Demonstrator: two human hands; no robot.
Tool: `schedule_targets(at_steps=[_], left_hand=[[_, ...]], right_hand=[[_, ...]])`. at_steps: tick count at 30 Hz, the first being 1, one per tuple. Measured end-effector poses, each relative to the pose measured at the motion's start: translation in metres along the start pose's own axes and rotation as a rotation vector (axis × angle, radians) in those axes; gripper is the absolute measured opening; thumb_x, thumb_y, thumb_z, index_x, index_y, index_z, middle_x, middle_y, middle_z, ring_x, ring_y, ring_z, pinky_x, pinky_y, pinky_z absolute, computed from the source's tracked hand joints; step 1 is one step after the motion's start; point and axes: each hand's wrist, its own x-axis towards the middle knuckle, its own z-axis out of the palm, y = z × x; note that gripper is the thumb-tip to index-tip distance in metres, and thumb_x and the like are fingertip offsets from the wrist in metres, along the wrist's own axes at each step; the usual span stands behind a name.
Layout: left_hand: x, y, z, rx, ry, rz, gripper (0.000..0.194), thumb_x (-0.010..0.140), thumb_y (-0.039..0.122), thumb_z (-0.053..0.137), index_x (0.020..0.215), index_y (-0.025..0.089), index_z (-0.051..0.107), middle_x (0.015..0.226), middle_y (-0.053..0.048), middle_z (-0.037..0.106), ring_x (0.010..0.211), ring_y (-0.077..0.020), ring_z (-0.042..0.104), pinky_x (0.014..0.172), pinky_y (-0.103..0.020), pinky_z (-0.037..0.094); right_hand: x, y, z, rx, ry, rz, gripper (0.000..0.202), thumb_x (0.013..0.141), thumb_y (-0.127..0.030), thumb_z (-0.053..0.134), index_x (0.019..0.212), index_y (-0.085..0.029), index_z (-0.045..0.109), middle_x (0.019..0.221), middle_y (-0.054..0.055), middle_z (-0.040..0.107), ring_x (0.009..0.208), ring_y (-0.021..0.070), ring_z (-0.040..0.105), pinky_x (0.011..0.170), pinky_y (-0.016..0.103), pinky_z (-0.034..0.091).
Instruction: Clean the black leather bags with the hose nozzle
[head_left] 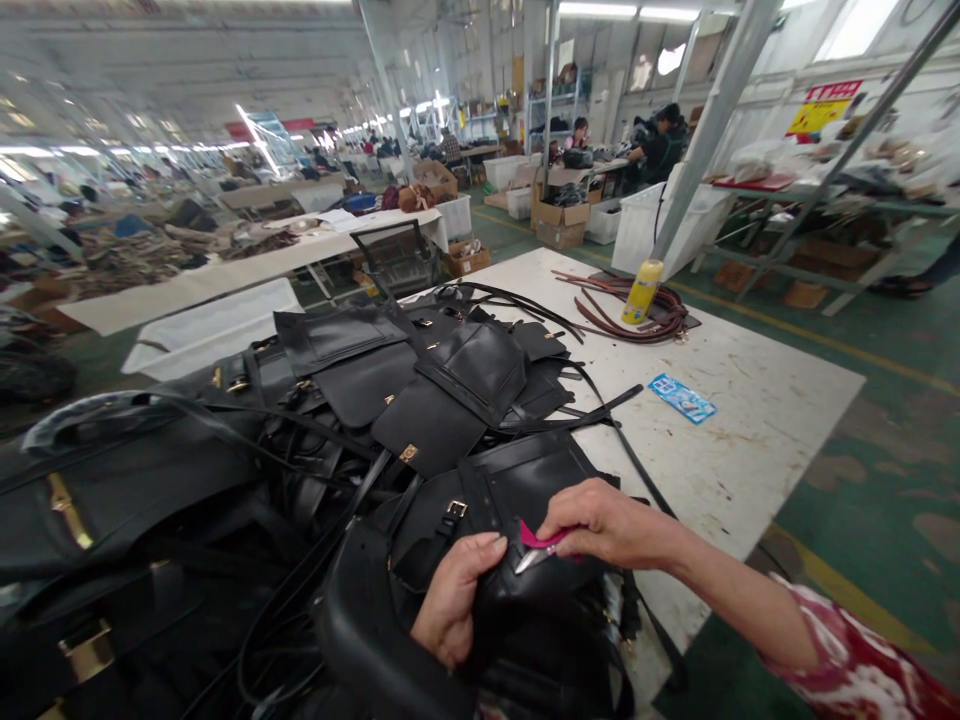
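A black leather bag (525, 470) with a gold buckle lies at the near edge of the table. My left hand (457, 598) grips its edge, thumb on top and the other fingers partly hidden beneath. In my right hand (600, 525) are small metal snips (531, 559) and a piece of pink cloth (537, 538), pinched between thumb and fingers. The tips of the snips point left, at the bag's surface, close to my left thumb. A curved black padded piece (360, 590) is left of my left hand.
Many black bags (337, 390) are heaped to the left and behind. On the white table (780, 400) are a blue packet (682, 398), a yellow bottle (643, 291) and coiled brown straps (600, 300). A metal post (709, 130) rises behind. People work at distant tables.
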Motion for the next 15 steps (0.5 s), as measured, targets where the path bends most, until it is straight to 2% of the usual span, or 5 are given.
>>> schedule_targets(at_steps=[5,8,11,15], left_hand=[[0.001,0.0,-0.002,-0.004,-0.03,0.007,0.016,0.059,0.025,0.071,0.062,0.011,0.062,0.053,0.0,0.06,0.046,-0.0079,0.051,0.049,-0.019,0.037],[0.001,0.0,-0.002,0.011,-0.059,-0.012,0.016,0.063,0.025,0.068,0.06,0.011,0.061,0.052,0.0,0.059,0.045,-0.0078,0.05,0.048,-0.019,0.036],[0.001,0.0,-0.001,0.035,-0.032,-0.012,0.015,0.064,0.025,0.067,0.065,0.01,0.063,0.056,-0.002,0.061,0.048,-0.0087,0.052,0.05,-0.019,0.038],[0.002,-0.001,0.001,0.038,0.081,0.047,0.017,0.059,0.025,0.07,0.067,0.011,0.063,0.057,-0.002,0.063,0.049,-0.0101,0.053,0.053,-0.021,0.04]], right_hand=[[-0.002,0.009,0.011,0.126,0.078,0.072,0.017,0.083,-0.024,0.052,0.088,-0.013,0.064,0.073,0.001,0.063,0.064,0.0121,0.057,0.059,0.019,0.04],[-0.008,0.009,0.01,0.156,0.116,0.118,0.018,0.082,-0.026,0.054,0.091,-0.013,0.062,0.072,0.0,0.061,0.062,0.0116,0.055,0.055,0.018,0.04],[-0.014,0.001,0.002,0.03,0.1,0.095,0.015,0.079,-0.025,0.058,0.09,-0.016,0.063,0.072,-0.001,0.062,0.065,0.0121,0.056,0.06,0.02,0.038],[-0.017,-0.014,-0.004,-0.163,0.093,0.062,0.017,0.082,-0.025,0.055,0.095,-0.018,0.062,0.083,0.002,0.064,0.077,0.0141,0.056,0.069,0.022,0.037]])
